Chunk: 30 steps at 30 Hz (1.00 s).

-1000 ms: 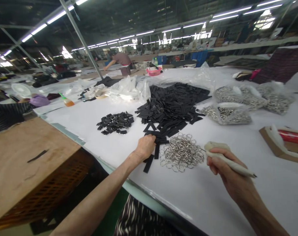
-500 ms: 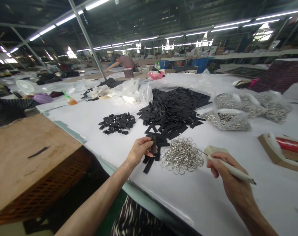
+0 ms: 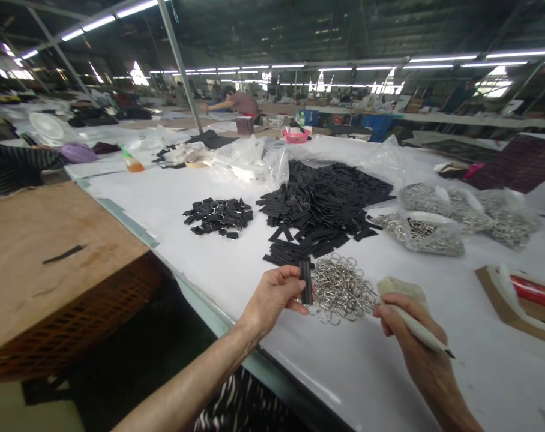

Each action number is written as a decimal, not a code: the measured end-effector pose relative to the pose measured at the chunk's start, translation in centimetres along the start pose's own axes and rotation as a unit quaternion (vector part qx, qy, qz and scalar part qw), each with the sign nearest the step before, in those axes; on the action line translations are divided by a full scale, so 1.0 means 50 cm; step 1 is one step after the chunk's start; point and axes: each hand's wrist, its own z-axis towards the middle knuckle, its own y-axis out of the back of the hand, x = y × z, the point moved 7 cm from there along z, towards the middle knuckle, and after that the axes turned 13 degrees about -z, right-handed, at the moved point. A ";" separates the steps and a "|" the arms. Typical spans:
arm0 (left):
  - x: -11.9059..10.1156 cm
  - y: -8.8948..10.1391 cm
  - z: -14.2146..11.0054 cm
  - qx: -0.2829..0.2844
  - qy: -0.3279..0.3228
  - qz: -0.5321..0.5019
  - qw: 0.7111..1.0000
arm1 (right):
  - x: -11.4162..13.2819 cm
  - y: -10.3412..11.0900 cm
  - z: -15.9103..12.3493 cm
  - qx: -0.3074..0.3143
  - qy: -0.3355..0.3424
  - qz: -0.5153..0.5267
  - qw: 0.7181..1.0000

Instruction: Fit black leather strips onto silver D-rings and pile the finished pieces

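My left hand (image 3: 277,297) pinches a black strip (image 3: 305,283) upright between thumb and fingers; whether it is one strip or a few stacked, I cannot tell. It is held at the left edge of a pile of silver metal rings (image 3: 342,291). To the right of the rings, my right hand (image 3: 410,324) is closed around a pale, pen-like tool (image 3: 419,327) with a dark back end. The tool's thin tip points at the rings. A cream-coloured block (image 3: 403,289) lies just behind it. Beyond both hands spreads a large heap of black strips (image 3: 331,198).
Left of the heap sits a smaller pile of black pieces with rings (image 3: 218,216). Clear bags of metal rings (image 3: 428,234) stand at the right, above an open cardboard box (image 3: 502,303) holding a red roll. A wooden board (image 3: 51,264) adjoins the table's left edge. Another person (image 3: 243,103) bends over farther back.
My left hand has moved right with the black strip, up to the ring pile. Loose strips beneath that hand no longer show there. My right hand keeps its grip; the view has shifted slightly.
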 end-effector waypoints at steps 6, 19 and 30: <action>-0.004 -0.012 -0.010 -0.011 -0.025 0.000 1.000 | 0.005 0.001 -0.003 -0.001 0.004 -0.017 1.000; 0.100 -0.090 -0.025 0.132 0.212 -0.238 0.939 | 0.126 0.009 -0.012 0.046 0.116 0.138 0.982; 0.133 -0.132 -0.041 0.178 0.252 -0.272 0.911 | 0.167 -0.006 -0.007 0.068 0.179 0.095 0.977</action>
